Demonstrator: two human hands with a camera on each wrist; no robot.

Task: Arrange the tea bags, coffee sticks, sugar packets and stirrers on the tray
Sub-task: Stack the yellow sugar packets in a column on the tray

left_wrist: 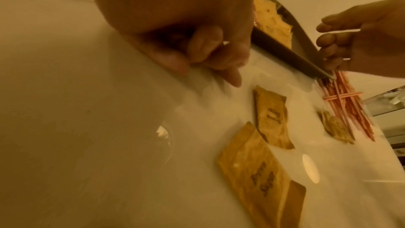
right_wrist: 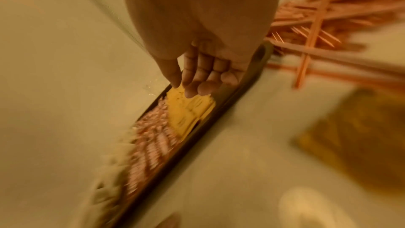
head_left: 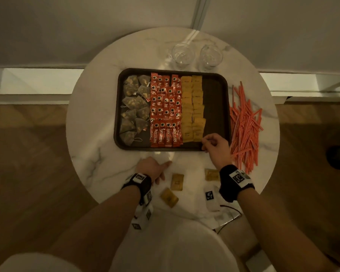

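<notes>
A dark tray (head_left: 214, 107) holds tea bags (head_left: 133, 107) on its left, red coffee sticks (head_left: 165, 110) in the middle and yellow sugar packets (head_left: 191, 107) beside them. Its right strip is bare. Three more sugar packets (head_left: 177, 181) (head_left: 169, 197) (head_left: 211, 174) lie on the table in front. Orange stirrers (head_left: 243, 126) are piled on the table right of the tray. My right hand (head_left: 206, 143) is at the tray's front right, thumb and fingertips (right_wrist: 188, 91) touching the nearest packet on the tray (right_wrist: 188, 110). My left hand (head_left: 161, 171) rests on the table with loosely curled fingers (left_wrist: 208, 49), holding nothing.
The round marble table (head_left: 98, 134) stands against a wall. Two clear glasses (head_left: 183, 54) (head_left: 211, 55) sit behind the tray. White tagged devices (head_left: 211, 197) and a cable lie at the table's near edge. A wooden floor surrounds the table.
</notes>
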